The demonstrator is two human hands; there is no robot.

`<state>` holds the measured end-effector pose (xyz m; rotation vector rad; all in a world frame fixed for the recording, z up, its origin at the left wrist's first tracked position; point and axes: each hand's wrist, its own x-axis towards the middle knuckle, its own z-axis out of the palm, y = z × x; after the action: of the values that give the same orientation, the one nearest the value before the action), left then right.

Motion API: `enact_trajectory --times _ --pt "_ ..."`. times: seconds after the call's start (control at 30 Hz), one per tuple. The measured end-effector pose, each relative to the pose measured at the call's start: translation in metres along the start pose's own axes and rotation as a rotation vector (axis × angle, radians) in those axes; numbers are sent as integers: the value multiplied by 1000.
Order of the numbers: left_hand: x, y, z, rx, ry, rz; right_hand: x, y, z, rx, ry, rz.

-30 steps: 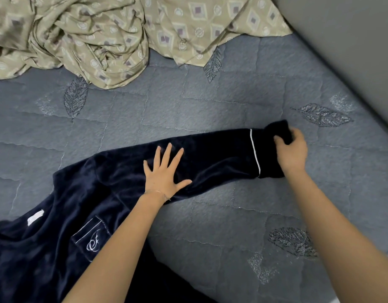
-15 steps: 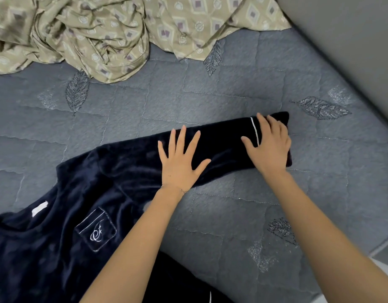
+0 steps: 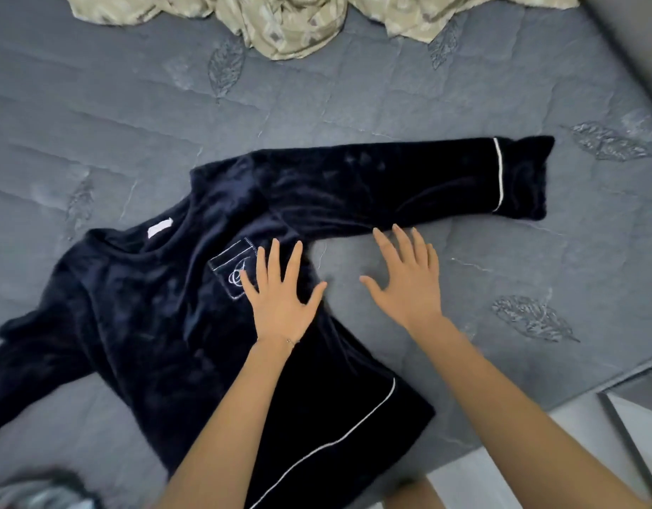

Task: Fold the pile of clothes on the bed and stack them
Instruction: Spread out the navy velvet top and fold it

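A dark navy velvet long-sleeved top (image 3: 162, 317) with white piping lies spread flat on the grey quilted bed (image 3: 133, 123). Its one sleeve (image 3: 408, 185) stretches out to the right, the cuff at the far end. My left hand (image 3: 280, 292) lies flat with spread fingers on the chest, just right of the embroidered pocket (image 3: 232, 270). My right hand (image 3: 405, 277) is open with straight fingers over the bed cover, its fingertips at the lower edge of the sleeve. Neither hand holds anything.
A crumpled beige patterned cloth (image 3: 291, 23) lies along the far edge of the bed. A grey wall (image 3: 632, 42) runs along the right side. The bed's near corner meets a pale floor (image 3: 537, 450) at the lower right. A blurred grey item (image 3: 38, 494) sits at the bottom left.
Both hands slid back from the sleeve toward me; the right hand let go of the cuff. The sleeve now lies flat and straight, and the view shows more of the top's body.
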<state>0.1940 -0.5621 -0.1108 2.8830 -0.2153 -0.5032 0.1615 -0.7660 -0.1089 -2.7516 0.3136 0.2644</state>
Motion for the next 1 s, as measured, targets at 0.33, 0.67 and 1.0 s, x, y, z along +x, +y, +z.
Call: enact_trajectory --times 0.33,0.67,1.0 --pt "-158 -131 16 56 0 -5 -142 -111 69 -93 -110 -138" --pt "-281 -193 61 -381 -34 -483 -212 -121 105 -101 -300 50" --pt "-307 -227 77 -441 14 -641 -181 -47 73 156 -298 425"
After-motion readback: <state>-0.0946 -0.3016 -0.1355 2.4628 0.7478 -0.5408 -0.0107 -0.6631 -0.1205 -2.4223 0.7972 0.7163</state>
